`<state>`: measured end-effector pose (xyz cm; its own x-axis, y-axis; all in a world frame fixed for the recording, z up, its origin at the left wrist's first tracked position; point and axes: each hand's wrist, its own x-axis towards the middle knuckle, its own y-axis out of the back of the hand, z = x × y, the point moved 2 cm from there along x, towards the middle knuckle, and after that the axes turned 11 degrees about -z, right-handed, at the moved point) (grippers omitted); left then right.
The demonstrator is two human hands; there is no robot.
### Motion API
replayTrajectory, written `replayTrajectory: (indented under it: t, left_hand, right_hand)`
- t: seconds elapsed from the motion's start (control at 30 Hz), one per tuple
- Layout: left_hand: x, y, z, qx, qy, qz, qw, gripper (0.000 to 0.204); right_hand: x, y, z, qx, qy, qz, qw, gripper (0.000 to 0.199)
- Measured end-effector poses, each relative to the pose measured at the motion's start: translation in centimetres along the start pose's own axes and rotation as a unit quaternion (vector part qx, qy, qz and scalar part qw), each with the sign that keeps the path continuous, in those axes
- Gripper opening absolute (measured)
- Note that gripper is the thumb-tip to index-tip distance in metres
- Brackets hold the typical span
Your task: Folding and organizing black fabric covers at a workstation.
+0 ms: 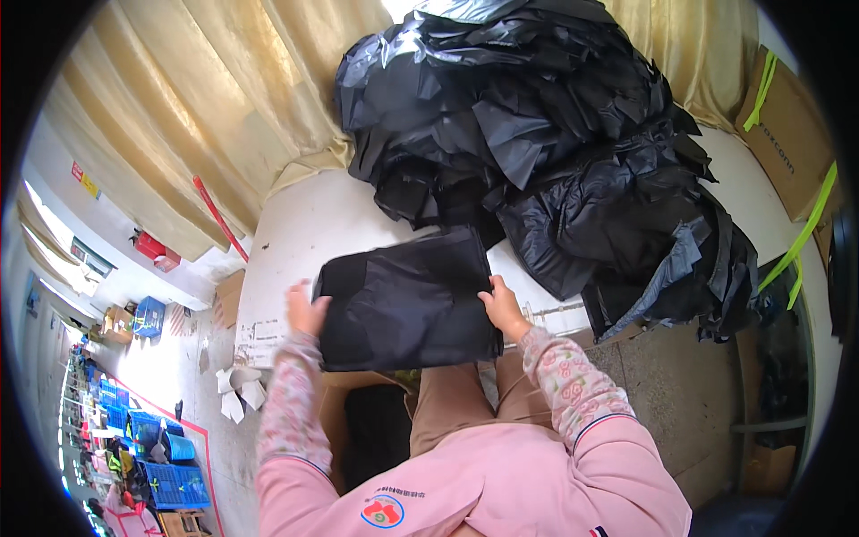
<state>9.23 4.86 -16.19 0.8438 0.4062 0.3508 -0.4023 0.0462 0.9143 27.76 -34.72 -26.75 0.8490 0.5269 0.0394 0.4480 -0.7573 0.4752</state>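
A stack of flat black plastic bags (403,300) lies at the table's near edge, right in front of my body, its near side reaching over the edge. At its left edge is my left hand (307,311), slightly blurred, fingers apart and thumb close against the side. My right hand (503,309) grips the right edge of the stack, with the thumb on top and the other fingers partly hidden. Beyond the stack rises a large heap of loose black plastic bags (528,116), spilling toward the right side of the table.
The white table (286,215) stands against yellow curtains (215,98). Below its near edge is an open cardboard box (335,394) with black material inside. A cardboard sheet (778,148) with yellow-green straps leans at the right. Blue crates (174,483) and paper scraps (240,392) are on the left floor.
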Motion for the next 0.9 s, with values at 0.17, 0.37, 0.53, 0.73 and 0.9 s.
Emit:
replayTrajectory:
  t: [0.17,0.37,0.53,0.73,0.9]
  left_hand:
    - [-6.0,-0.9,23.0,-0.211,-0.304,-0.242,0.897,0.065]
    - [-10.2,-6.2,24.7,-0.022,-0.338,-0.329,0.882,0.093]
    - [-10.2,-8.2,26.8,-0.037,-0.346,-0.323,0.880,0.091]
    - [-10.5,-7.4,24.3,-0.038,-0.301,-0.323,0.897,0.087]
    - [-9.8,-7.2,26.0,-0.065,-0.328,-0.334,0.881,0.088]
  right_hand:
    - [-0.4,1.0,-1.0,0.014,-0.043,-0.020,0.999,0.044]
    - [3.3,1.4,-4.0,-0.049,-0.092,0.001,0.995,0.057]
    - [10.5,5.2,-2.3,0.108,-0.019,0.175,0.978,0.024]
    - [7.0,13.5,-11.0,0.134,0.173,0.085,0.972,0.016]
    - [-1.6,26.3,-2.9,-0.244,0.105,0.274,0.924,0.014]
